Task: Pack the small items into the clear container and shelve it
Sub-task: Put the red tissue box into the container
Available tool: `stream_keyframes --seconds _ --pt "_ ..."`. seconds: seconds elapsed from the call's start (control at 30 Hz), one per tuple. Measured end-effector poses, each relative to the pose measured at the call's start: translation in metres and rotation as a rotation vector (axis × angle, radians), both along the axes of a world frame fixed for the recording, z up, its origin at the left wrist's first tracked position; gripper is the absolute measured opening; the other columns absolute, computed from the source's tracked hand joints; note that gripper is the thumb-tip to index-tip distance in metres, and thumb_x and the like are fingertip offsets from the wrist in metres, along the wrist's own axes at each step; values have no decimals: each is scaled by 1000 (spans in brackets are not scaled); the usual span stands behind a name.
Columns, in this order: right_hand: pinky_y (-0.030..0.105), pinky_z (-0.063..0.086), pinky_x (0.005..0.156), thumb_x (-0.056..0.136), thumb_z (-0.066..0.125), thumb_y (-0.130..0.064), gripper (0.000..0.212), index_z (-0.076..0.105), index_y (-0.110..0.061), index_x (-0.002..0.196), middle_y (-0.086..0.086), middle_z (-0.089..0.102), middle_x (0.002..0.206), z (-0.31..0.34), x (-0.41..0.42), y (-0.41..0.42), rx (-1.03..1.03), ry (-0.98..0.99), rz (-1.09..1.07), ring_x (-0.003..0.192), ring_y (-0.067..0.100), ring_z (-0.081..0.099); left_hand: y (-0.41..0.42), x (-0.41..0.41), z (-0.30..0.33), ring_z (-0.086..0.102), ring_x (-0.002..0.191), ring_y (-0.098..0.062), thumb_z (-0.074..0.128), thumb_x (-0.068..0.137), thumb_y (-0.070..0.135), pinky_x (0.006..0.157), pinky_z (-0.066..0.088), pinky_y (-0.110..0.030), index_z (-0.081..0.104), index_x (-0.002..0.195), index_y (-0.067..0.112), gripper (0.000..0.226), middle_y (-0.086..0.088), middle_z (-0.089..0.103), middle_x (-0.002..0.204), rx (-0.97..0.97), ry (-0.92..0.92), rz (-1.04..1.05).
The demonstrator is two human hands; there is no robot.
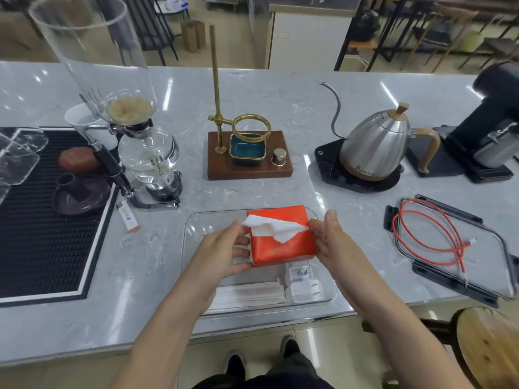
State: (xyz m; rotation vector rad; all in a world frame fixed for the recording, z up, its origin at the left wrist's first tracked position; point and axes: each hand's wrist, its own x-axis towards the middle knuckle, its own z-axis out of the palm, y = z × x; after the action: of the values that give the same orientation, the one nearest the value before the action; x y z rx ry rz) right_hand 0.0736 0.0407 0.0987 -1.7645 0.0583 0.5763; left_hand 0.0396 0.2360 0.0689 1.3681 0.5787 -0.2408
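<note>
An orange tissue pack (283, 245) with a white tissue sticking out of its top is held over the clear container (193, 223), which stands near the counter's front edge. My left hand (224, 254) grips the pack's left side and my right hand (331, 240) presses flat against its right side. Inside the container lie two white charger plugs (304, 284) at the front right and a bundle of pale sticks (250, 294) along the front. The container's lid (494, 248) lies to the right, with a coiled red cable (432, 234) on it. A small lighter (128, 217) lies on the counter to the left.
Behind the container stand a glass siphon brewer (146, 153), a brass dripper stand on a wooden base (250, 161) and a steel kettle (376, 147) on its black base. A black drip mat (42, 220) with dark teaware fills the left. A grinder (491, 122) sits far right, a wooden stool (488, 346) below.
</note>
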Motion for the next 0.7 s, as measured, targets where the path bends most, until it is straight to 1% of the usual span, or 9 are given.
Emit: stream_keyframes --seconds 0.07,0.13,0.2,0.3,0.37,0.43,0.53,0.6,0.7 --pt "30 32 112 73 22 -84 60 72 -54 89 -35 70 97 -7 2 1 -6 24 18 103 -14 60 -1 3 -4 68 106 -34 44 103 40 87 60 -42 72 111 10 41 -22 65 121 3 15 -7" --pt "36 31 116 66 24 -94 79 68 -44 108 -25 69 114 -15 4 3 -22 39 40 117 -6 57 -1 5 -7 69 100 -29 44 103 39 87 60 -39 71 111 10 41 -20 66 120 2 20 -17" --pt "37 30 117 62 25 -99 87 65 -42 115 -22 67 121 -21 6 3 -35 57 41 121 -4 55 -2 7 -9 71 91 -20 44 103 39 84 61 -36 71 110 10 40 -17 69 116 0 26 -21" --pt "35 30 116 70 22 -95 87 60 -40 126 -20 66 125 -26 7 3 -58 77 50 122 -3 54 -4 9 -14 73 90 -18 45 103 40 84 61 -36 71 110 10 40 -13 73 111 -8 43 -30" --pt "30 32 113 78 20 -89 79 61 -39 124 -21 67 122 -27 7 4 -66 85 54 120 -6 55 -5 10 -16 73 92 -18 46 103 40 86 61 -37 70 112 11 39 -11 74 109 -14 57 -41" --pt "24 34 106 83 19 -81 69 63 -40 115 -26 67 114 -25 7 4 -75 93 53 113 -11 56 -7 11 -17 73 89 -16 45 103 39 88 60 -39 70 110 12 37 -9 75 105 -20 67 -45" --pt "13 37 88 92 17 -70 54 63 -43 99 -37 65 94 -22 6 5 -73 97 53 92 -25 57 -9 13 -18 75 81 -11 45 103 39 89 59 -39 72 106 15 36 -2 78 94 -18 74 -53" --pt "10 37 78 95 16 -66 50 61 -42 92 -40 62 85 -20 6 5 -64 110 45 81 -30 55 -9 13 -20 75 80 -10 44 103 39 90 59 -40 72 107 16 36 3 79 90 -21 80 -62" --pt "12 38 78 96 16 -65 52 63 -42 93 -40 66 82 -21 6 6 -62 127 51 82 -29 56 -10 14 -24 75 78 -8 44 104 36 83 60 -34 72 110 15 35 5 79 86 -40 94 -61"
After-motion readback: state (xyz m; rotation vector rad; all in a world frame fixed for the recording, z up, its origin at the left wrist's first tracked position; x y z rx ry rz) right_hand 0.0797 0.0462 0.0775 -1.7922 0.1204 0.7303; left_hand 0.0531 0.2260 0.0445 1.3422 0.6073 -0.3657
